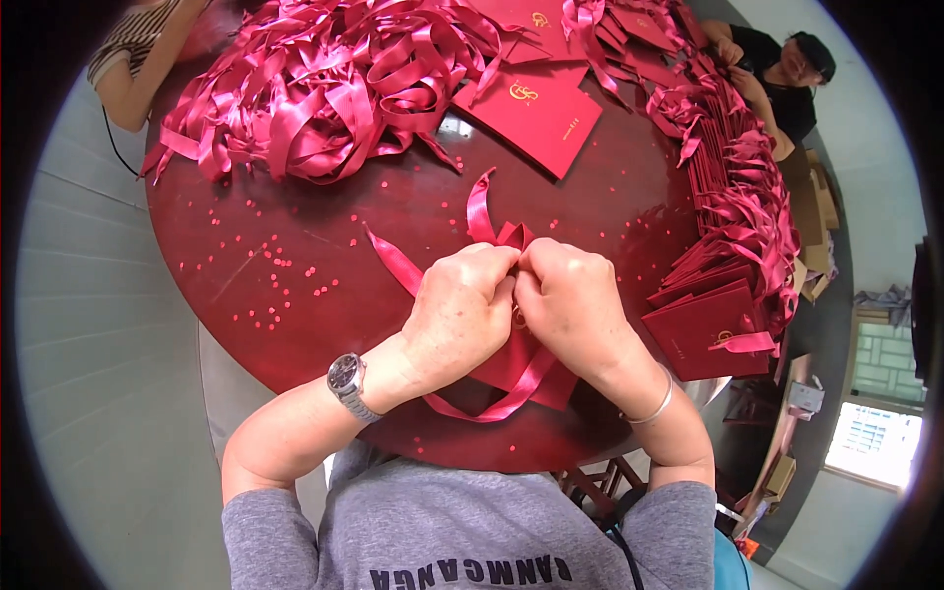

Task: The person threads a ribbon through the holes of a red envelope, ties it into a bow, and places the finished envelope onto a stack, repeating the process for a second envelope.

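My left hand (454,300) and my right hand (572,297) meet close together near the table's front edge. Both are closed, thumbs and fingers pinching a red satin ribbon (395,261) at one end of a flat red paper bag (504,366). One ribbon tail sticks out to the left and another piece stands up beyond my knuckles. Below my wrists, a loop of ribbon curves across the bag. My fingers hide the exact spot where the ribbon meets the paper.
A big heap of red ribbons (334,93) covers the far left of the round table (324,226). Flat red bags (536,113) lie beside it. Along the right edge runs a row of ribboned bags (710,329). Small red paper dots (280,264) are scattered about. Two other people sit across.
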{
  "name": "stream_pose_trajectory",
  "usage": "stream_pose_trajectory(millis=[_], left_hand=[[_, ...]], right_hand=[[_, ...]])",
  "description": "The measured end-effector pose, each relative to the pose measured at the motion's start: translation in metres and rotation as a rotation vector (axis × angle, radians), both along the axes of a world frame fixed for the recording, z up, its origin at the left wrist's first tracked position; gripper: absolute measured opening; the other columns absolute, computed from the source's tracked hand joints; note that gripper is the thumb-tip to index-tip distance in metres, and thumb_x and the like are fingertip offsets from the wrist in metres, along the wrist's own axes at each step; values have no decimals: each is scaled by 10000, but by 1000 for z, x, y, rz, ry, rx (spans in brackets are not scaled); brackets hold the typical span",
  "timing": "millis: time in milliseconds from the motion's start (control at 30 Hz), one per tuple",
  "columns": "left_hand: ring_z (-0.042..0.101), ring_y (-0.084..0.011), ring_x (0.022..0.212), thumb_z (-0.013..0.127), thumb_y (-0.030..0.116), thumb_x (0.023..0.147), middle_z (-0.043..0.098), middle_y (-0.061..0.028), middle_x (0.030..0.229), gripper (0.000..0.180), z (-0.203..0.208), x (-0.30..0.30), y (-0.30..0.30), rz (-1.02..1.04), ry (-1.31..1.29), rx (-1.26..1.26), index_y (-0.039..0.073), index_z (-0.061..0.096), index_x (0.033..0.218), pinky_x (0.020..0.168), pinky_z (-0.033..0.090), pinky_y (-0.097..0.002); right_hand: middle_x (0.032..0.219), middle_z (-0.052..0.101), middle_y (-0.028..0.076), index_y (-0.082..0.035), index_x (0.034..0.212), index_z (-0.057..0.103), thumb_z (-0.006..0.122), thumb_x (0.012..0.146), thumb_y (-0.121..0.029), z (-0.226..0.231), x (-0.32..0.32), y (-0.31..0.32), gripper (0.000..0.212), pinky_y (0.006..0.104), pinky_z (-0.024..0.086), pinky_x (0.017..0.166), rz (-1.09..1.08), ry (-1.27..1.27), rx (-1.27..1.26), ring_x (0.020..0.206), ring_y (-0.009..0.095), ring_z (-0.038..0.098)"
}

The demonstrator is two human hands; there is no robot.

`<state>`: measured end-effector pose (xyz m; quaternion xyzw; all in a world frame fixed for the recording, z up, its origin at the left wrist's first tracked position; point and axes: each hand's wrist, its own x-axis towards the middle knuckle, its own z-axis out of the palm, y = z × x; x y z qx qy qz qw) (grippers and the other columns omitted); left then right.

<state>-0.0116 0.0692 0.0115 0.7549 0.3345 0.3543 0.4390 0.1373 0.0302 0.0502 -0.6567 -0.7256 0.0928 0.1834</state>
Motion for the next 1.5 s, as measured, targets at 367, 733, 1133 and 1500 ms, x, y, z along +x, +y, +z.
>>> stream_pose_trajectory(millis=[367,733,1133,1500], left_hand=[[674,-369,828,567,-37,824,664,-214,869,191,6,-4,3,-79,-84,9,-43,647,998,718,531,-408],[695,-327,854,579,6,852,679,-213,901,179,15,-3,5,-182,-97,-105,-47,653,1007,738,535,-380],[645,-117,697,572,-46,862,685,-79,774,176,8,-9,11,-304,-8,-98,-20,681,998,620,515,-296],[647,-411,787,568,-22,819,641,-232,801,80,9,-6,15,-196,266,264,-16,632,867,674,517,-449]], right_hand=[[745,631,47,21,956,566,653,851,-20,19,16,7,142,218,495,544,-237,924,-473,608,93,616],[825,669,151,13,1057,571,610,866,3,7,9,-12,196,341,545,663,-58,395,-63,735,232,696],[879,656,159,-34,1032,592,672,859,-59,-13,12,-38,192,395,537,664,122,347,211,785,342,672],[817,636,6,-19,1170,583,509,1027,-387,-36,23,-62,402,232,471,690,-214,833,19,744,42,543]])
